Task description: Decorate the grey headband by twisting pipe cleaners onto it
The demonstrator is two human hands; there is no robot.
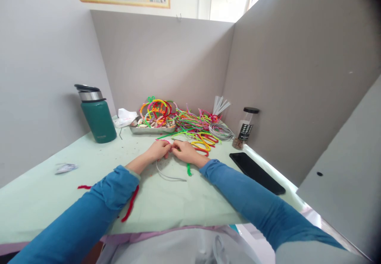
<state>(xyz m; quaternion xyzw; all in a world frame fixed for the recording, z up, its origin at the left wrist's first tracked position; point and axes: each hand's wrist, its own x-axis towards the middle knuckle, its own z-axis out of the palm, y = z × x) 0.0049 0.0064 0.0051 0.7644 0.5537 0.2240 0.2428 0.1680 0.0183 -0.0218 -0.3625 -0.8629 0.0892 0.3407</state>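
My left hand (pixel 160 151) and my right hand (pixel 186 152) meet over the middle of the table, fingertips pinched together. A short stretch of pink pipe cleaner (pixel 164 140) shows above my left fingers and runs into the pinch. The exact hold is mostly hidden by the fingers. From under my left hand a thin grey wire (pixel 166 176) curves down onto the cloth. Beside my right wrist lies a green pipe cleaner piece (pixel 189 170). Red pipe cleaner pieces (pixel 130 204) lie by my left forearm. Yellow and red pipe cleaner loops (pixel 205 143) rest just beyond my right hand.
Behind my hands stand a metal tray (pixel 153 130) with pipe cleaner rings and a heap of colourful pipe cleaners (pixel 193 120). A coil of grey wire (pixel 222 132), a jar (pixel 245 129) and a black phone (pixel 257 172) are rightward. A green bottle (pixel 98 117) stands left. Grey partitions enclose the table.
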